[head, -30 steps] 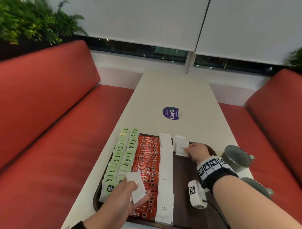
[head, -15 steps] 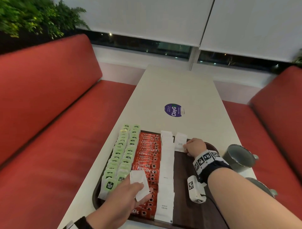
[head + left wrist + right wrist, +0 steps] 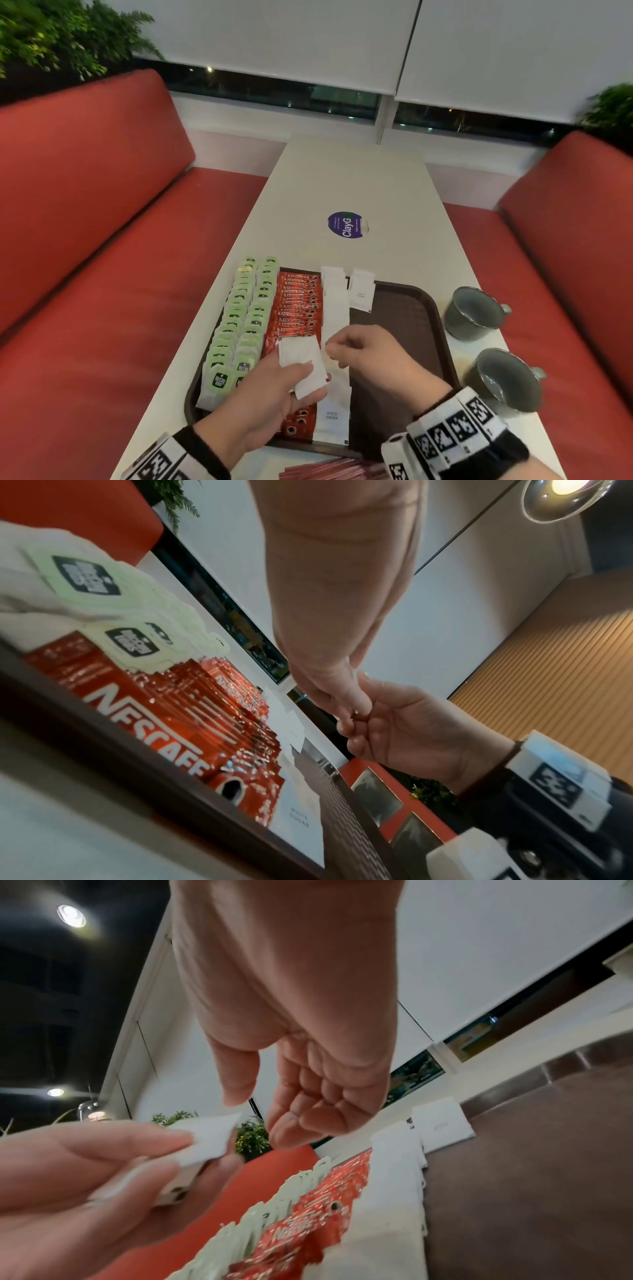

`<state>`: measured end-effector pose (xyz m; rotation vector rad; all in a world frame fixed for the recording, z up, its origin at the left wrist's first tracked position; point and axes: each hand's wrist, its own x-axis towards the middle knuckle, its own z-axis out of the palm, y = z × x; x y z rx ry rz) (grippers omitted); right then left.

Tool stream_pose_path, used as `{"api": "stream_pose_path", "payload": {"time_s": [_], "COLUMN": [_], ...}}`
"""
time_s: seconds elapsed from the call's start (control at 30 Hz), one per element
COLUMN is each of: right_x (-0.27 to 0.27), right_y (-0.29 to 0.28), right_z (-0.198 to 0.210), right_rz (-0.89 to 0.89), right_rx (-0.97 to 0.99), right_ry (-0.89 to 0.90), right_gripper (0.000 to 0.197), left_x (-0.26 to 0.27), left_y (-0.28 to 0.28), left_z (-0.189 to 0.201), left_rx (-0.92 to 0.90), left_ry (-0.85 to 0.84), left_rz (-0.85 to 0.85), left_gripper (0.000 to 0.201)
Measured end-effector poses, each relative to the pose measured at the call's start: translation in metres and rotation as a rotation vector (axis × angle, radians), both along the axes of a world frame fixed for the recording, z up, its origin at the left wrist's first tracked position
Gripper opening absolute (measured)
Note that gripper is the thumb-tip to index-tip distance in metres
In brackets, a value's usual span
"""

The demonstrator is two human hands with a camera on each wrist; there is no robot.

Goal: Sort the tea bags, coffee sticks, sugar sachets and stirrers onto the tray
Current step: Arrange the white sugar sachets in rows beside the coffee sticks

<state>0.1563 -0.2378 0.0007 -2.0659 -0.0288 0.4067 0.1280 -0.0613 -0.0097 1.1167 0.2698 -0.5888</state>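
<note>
Over the tray's [image 3: 404, 301] near edge, I am holding white sugar sachets [image 3: 301, 363] pinched in my left hand [image 3: 263, 404], while my right hand [image 3: 370, 356] is reaching beside them, fingers loosely curled, gripping nothing.

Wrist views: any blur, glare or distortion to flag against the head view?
Left wrist view: ceiling lamp flares, tea bags smeared, horizon steeply tilted. Right wrist view: left hand and its sugar sachets soft, spotlight glaring. Head view: evenly lit; straight table edges splay with the wide angle.
</note>
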Motion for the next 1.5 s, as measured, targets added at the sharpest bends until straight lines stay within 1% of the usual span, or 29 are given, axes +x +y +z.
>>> {"api": "stream_pose_path", "payload": {"time_s": [0.07,0.13,0.2,0.33,0.4,0.53,0.57,0.6,0.67,0.73,0.8,0.87,1.03,1.23,1.37,1.5], "right_x": [-0.011,-0.017,-0.02,-0.02,-0.018,-0.01,-0.005,0.001,0.02,0.045,0.069,0.088,0.113,0.125,0.127,0.127], "right_y": [0.003,0.003,0.001,-0.003,0.0,0.003,0.001,-0.004,-0.018,-0.036,-0.051,-0.059,-0.063,-0.062,-0.058,-0.058], "right_z": [-0.002,-0.005,-0.006,-0.004,-0.003,0.004,0.006,0.008,0.004,-0.009,-0.024,-0.039,-0.054,-0.058,-0.055,-0.054], "right_rz": [-0.004,-0.011,-0.02,0.005,0.009,0.079,0.038,-0.046,-0.257,-0.418,-0.51,-0.559,-0.555,-0.525,-0.5,-0.496], "right_rx": [0.023,0.016,0.011,0.013,0.04,0.005,0.027,0.07,0.112,0.031,-0.04,-0.037,-0.064,-0.167,-0.154,-0.168], "right_ry": [-0.015,-0.033,-0.007,0.037,0.029,0.021,0.024,0.024,-0.001,-0.033,-0.001,0.087,0.263,0.36,0.4,0.346], "right_gripper": [0.006,0.016,0.02,0.018,0.018,0.02,0.022,0.022,0.023,0.022,0.02,0.021,0.018,0.016,0.021,0.02], "left_x": [-0.002,-0.004,-0.005,-0.005,-0.005,-0.002,0.0,0.001,0.003,0.003,0.002,0.001,0.002,0.003,0.003,0.006], "left_y": [-0.005,-0.01,-0.012,-0.012,-0.01,-0.006,-0.006,-0.005,-0.002,0.001,0.002,0.002,0.004,0.007,0.008,0.009], "left_z": [-0.001,-0.002,-0.004,-0.003,-0.002,-0.001,-0.002,-0.002,-0.003,-0.003,-0.004,-0.005,-0.006,-0.009,-0.012,-0.012], "left_rx": [0.001,0.023,0.043,0.063,0.06,0.061,0.058,0.058,0.051,0.034,0.029,0.033,0.042,0.042,0.028,-0.012], "left_ry": [-0.016,-0.027,-0.035,-0.034,-0.035,-0.034,-0.022,-0.004,0.043,0.075,0.081,0.087,0.087,0.09,0.099,0.115], "left_rz": [-0.044,-0.074,-0.081,-0.088,-0.09,-0.078,-0.059,-0.031,0.028,0.055,0.06,0.062,0.055,0.068,0.068,0.097], "left_gripper": [0.029,0.029,0.03,0.029,0.027,0.024,0.023,0.022,0.018,0.015,0.015,0.015,0.015,0.017,0.02,0.023]}}
